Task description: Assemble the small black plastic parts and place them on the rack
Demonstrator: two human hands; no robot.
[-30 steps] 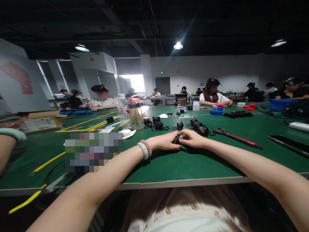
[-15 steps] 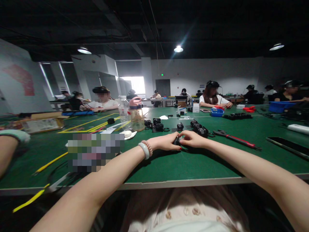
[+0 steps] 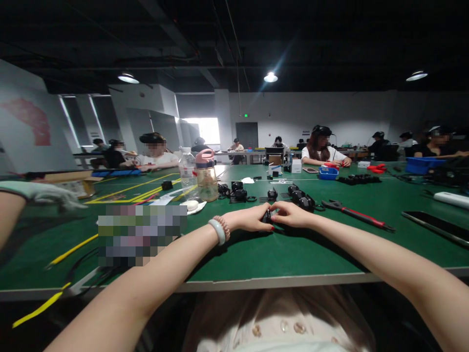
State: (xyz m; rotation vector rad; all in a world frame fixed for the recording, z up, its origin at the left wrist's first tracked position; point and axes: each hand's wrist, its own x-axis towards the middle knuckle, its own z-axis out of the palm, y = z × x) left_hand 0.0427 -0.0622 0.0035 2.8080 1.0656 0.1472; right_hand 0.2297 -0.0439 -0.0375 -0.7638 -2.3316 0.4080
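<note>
Between my hands, just above or on the green table [image 3: 234, 261], is a small black part [image 3: 267, 216], mostly covered by fingers. My left hand [image 3: 252, 217] is closed around it from the left, thumb toward me. My right hand [image 3: 291, 214] pinches at its right side with thumb and fingers. Just beyond my hands lie a similar black part [image 3: 272, 194] and a cluster of black parts [image 3: 300, 197]. Further left sits another group of black parts [image 3: 239, 191] with a black ring [image 3: 251, 199].
Red-handled pliers [image 3: 361, 215] and a phone [image 3: 436, 227] lie to the right. A drink bottle [image 3: 207, 178] and a clear bottle [image 3: 187, 171] stand left of centre. A co-worker's gloved hand [image 3: 58, 195] is at far left. Blue tray [image 3: 329, 173] and people are across the table.
At far left, the co-worker's gloved hand has reached further into view over the table. My hands stay together on the black part, nearly unmoved; the view has shifted slightly.
</note>
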